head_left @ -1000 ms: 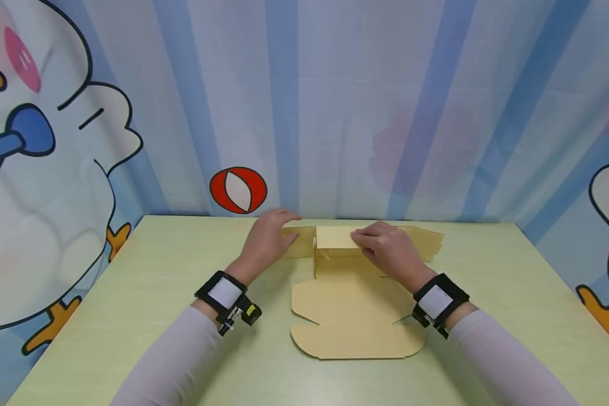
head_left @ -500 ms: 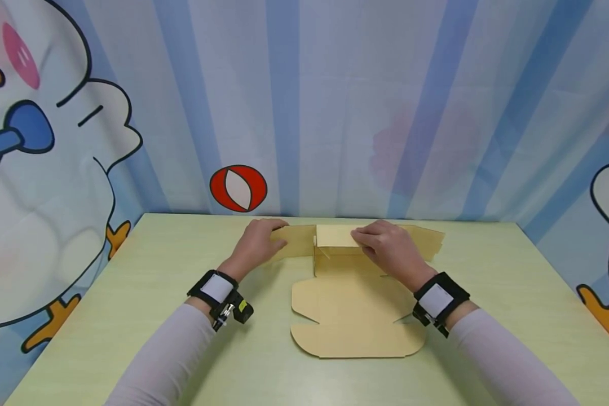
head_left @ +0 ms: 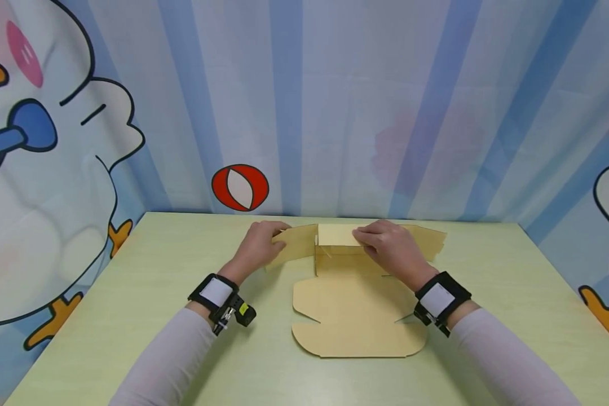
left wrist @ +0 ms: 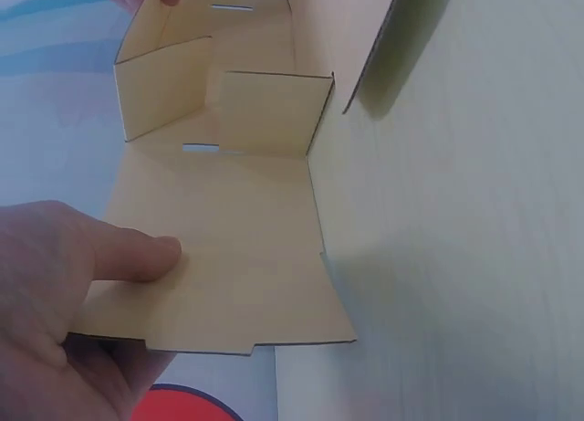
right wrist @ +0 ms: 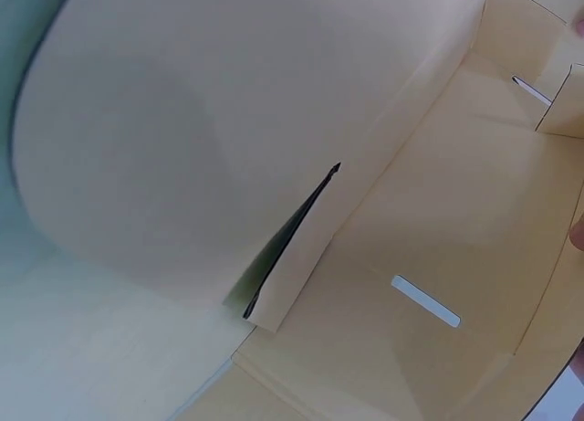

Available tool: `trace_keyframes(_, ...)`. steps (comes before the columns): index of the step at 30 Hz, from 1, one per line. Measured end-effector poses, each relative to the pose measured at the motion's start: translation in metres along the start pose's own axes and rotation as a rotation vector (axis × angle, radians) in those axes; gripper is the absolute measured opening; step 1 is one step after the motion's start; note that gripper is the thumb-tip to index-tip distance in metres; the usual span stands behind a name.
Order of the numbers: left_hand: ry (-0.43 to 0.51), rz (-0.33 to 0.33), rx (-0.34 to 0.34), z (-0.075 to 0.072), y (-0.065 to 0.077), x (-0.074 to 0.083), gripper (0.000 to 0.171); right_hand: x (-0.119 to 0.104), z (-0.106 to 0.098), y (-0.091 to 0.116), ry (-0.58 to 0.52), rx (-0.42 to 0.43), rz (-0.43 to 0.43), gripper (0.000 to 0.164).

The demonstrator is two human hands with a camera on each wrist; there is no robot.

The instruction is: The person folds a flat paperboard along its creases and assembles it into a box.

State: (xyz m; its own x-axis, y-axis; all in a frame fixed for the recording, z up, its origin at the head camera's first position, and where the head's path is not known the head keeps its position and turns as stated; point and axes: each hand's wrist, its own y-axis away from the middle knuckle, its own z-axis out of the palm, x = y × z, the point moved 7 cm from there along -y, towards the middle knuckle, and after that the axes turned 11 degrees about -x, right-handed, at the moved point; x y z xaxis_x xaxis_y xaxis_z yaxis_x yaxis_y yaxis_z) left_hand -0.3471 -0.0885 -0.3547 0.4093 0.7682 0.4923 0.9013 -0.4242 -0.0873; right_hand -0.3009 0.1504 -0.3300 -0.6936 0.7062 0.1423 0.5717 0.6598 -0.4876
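A brown cardboard box blank (head_left: pixel 352 301) is partly folded on the table, its wide lower panels lying flat toward me and its far part standing up. My left hand (head_left: pixel 255 246) pinches the left side flap (head_left: pixel 299 241), thumb on the near face and fingers behind, as the left wrist view also shows for the flap (left wrist: pixel 228 284). My right hand (head_left: pixel 392 246) pinches the upper folded panel (head_left: pixel 336 235) near its right end. A right side flap (head_left: pixel 428 241) sticks out behind that hand. Small inner tabs (left wrist: pixel 274 110) stand folded inward. In the right wrist view, a slot (right wrist: pixel 424 300) pierces the cardboard.
The pale green-yellow table (head_left: pixel 157 282) runs back to a blue striped curtain (head_left: pixel 330 113) printed with white birds and a red-and-white ball (head_left: pixel 240 188). Each wrist wears a black strap with a small camera, such as the left wrist camera (head_left: pixel 245 313).
My left hand has moved left and slightly down, from near the left flap to its outer end, and now grips it. The flap's end has swung toward me. My right hand keeps its place.
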Motion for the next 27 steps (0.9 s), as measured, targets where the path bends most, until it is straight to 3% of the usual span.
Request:
trace_keyframes(10, 0.007, 0.017, 0.037, -0.002, 0.004, 0.005, 0.018, 0.0, 0.001, 0.0, 0.004, 0.005, -0.007, 0.031)
trace_keyframes(18, 0.081, 0.012, -0.044, 0.004, 0.006, 0.014, 0.006, -0.001, 0.0, 0.0, 0.004, 0.008, -0.001, 0.03)
trace_keyframes(27, 0.07, 0.023, -0.069, 0.007, 0.008, 0.025, 0.014, -0.002, 0.001, -0.002, -0.003, -0.007, 0.013, 0.03)
